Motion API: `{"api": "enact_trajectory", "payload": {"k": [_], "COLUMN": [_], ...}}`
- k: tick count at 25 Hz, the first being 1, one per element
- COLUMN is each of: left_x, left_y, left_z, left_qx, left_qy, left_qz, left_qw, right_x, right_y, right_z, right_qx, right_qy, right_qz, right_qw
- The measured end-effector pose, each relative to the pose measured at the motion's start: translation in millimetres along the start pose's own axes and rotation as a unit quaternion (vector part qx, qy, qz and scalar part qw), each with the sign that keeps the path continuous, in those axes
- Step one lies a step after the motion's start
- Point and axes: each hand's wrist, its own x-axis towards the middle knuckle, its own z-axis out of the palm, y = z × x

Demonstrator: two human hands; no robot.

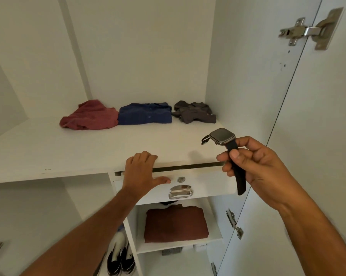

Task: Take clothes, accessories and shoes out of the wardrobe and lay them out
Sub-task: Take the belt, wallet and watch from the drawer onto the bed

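Right hand [255, 166]: thumb and fingers [235, 155] clamped on the dark strap of a watch [222, 136]. Watch face sits just above the fingers, tilted; the strap's free end hangs below them, in front of the drawer [208, 184].

Left hand [142, 172]: flat on the drawer's top edge, fingers [146, 156] spread apart over the shelf [68, 148] lip, thumb along the drawer front, holding nothing. Lock [181, 179] and handle [180, 192] just right of the thumb.

Far beyond both hands, at the back of the shelf: red shirt [90, 116], blue shirt [145, 114], grey shirt [194, 112], side by side.

Below the drawer: folded maroon cloth [176, 224]. Below the left forearm: black-and-white shoes [120, 257].
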Motion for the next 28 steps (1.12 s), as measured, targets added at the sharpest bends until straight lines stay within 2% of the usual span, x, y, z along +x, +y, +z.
{"api": "enact_trajectory", "payload": {"k": [3,6,11,14,17,19,20,21,23,25,28], "left_x": [6.1,9.6,12.4,11.8,3.8,-24.3,-48.4,-74.8,-134.1,-188.7,-243.6], "left_y": [-3.7,-6.7,0.5,0.9,13.5,38.7,55.6,70.2,99.2,125.8,145.2], "left_z": [12.7,21.1,26.8,18.4,8.8,13.5,19.9,26.0,42.1,55.5,70.3], "left_qx": [0.004,0.013,0.033,0.018,-0.041,-0.111,-0.167,-0.241,-0.384,-0.492,-0.519], "left_qy": [0.067,0.100,0.123,0.089,0.096,0.147,0.140,0.098,-0.070,-0.268,-0.475], "left_qz": [0.002,0.002,0.003,0.000,-0.035,0.018,0.061,0.093,0.110,0.083,0.091], "left_qw": [0.998,0.995,0.992,0.996,0.994,0.983,0.974,0.961,0.914,0.824,0.705], "right_x": [1.9,-1.6,-20.0,-38.9,-69.1,-96.5,-113.4,-128.6,-170.6,-219.3,-289.3], "right_y": [3.8,10.2,14.5,15.8,16.9,18.1,17.7,17.7,17.3,11.3,6.4], "right_z": [12.7,23.4,39.7,50.2,57.6,58.1,57.4,55.4,49.1,44.5,42.0], "right_qx": [-0.018,-0.030,-0.025,-0.046,-0.055,-0.059,-0.064,-0.071,-0.075,-0.038,0.086], "right_qy": [0.016,0.041,0.081,0.093,0.106,0.119,0.130,0.142,0.173,0.231,0.337], "right_qz": [-0.006,-0.004,0.009,0.021,0.030,0.037,0.046,0.057,0.083,0.092,0.093], "right_qw": [1.000,0.999,0.996,0.994,0.992,0.990,0.988,0.986,0.978,0.968,0.933]}}
